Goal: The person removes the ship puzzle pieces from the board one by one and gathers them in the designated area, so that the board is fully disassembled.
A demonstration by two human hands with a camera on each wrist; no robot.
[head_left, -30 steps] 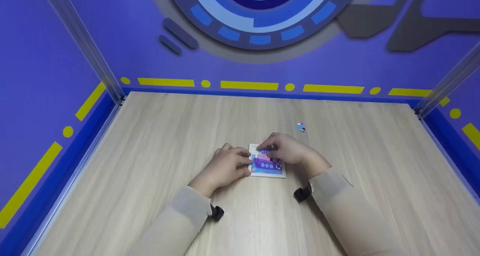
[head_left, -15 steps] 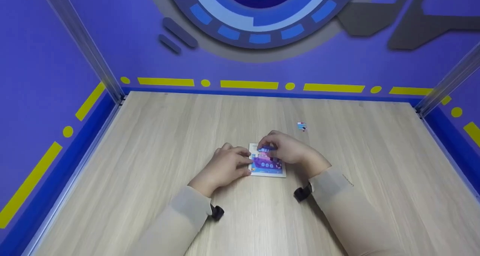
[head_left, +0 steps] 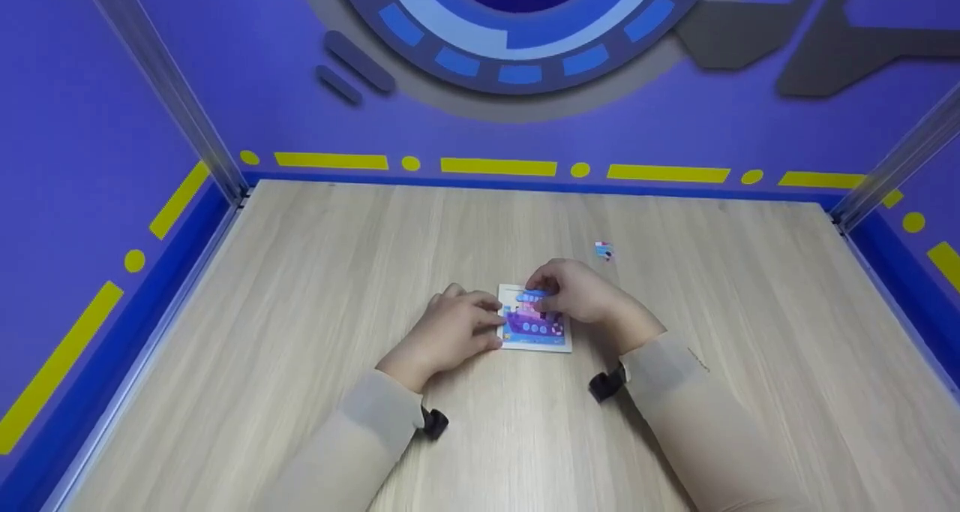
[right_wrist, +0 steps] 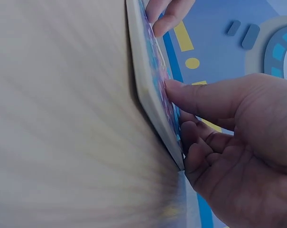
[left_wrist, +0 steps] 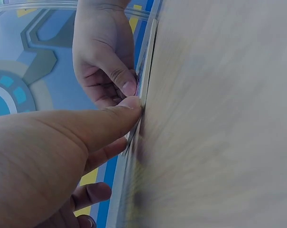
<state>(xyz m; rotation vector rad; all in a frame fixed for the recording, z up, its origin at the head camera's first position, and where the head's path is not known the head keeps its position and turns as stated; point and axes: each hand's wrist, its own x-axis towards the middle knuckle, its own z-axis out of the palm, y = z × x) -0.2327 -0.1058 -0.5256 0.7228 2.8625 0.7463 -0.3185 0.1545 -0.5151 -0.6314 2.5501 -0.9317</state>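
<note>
A small jigsaw puzzle (head_left: 533, 339) with a white border and a purple ship picture lies flat on the table. My left hand (head_left: 448, 335) steadies it at its left edge, with thumb and fingertips against the border. In the left wrist view the thumb tip meets the puzzle's edge. Over its upper right part is my right hand (head_left: 581, 293). The right wrist view shows that thumb (right_wrist: 179, 90) touching the picture while the other fingers bend near the far edge. Whether a piece is pinched between them is hidden. A loose puzzle piece (head_left: 604, 251) lies beyond the right hand.
The wooden table (head_left: 337, 272) reaches back to a purple wall (head_left: 480, 140) with yellow marks. Side walls stand left and right, with metal posts (head_left: 169, 84) at the corners. A black wrist device (head_left: 606, 386) sits below the right hand.
My right index finger has shifted right and back along the puzzle's top, showing more of the blue upper picture. The left hand stays in place, and the loose piece has not been moved.
</note>
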